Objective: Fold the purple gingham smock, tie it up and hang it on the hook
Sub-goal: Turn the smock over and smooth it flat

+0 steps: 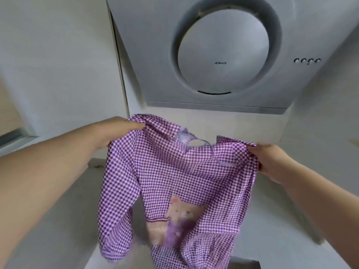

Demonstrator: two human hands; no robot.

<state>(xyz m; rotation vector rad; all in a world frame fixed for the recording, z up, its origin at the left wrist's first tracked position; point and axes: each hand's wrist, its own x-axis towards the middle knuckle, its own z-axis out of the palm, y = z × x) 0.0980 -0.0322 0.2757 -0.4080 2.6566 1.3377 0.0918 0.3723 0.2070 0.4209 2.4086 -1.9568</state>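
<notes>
The purple gingham smock [174,181] hangs spread out in front of me, held up by its two shoulders. A bear picture is sewn on its front near the bottom, and a lilac neck band shows at the top. My left hand [114,133] pinches the left shoulder. My right hand [272,162] grips the right shoulder. One sleeve dangles down on the left side, and the lower hem is bunched and blurred. No hook is in view.
A grey range hood [223,55] with a large round panel hangs on the wall above the smock. Pale wall tiles [58,65] fill the left. A light countertop [68,220] lies below my arms.
</notes>
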